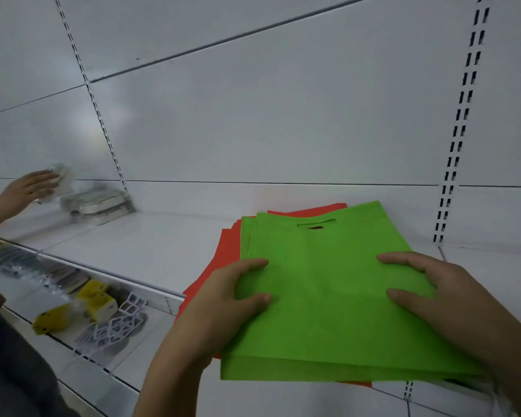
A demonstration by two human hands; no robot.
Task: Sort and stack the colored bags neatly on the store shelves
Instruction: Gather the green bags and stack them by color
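A stack of flat green bags (325,284) with a cut-out handle slot lies on top of several red bags (226,251) on the white shelf (139,251). The near part of the stack hangs out past the shelf's front edge. My left hand (220,299) grips the green stack's left edge, thumb on top. My right hand (442,299) holds its right edge, fingers spread over the top bag. The red bags show only along the left and back edges.
Another person's hand (27,188) at far left holds a clear wrapped packet beside a pile of similar packets (100,204). The lower shelf at left carries yellow boxes (97,299) and plastic-wrapped goods. Slotted uprights (457,130) run up the white back panel.
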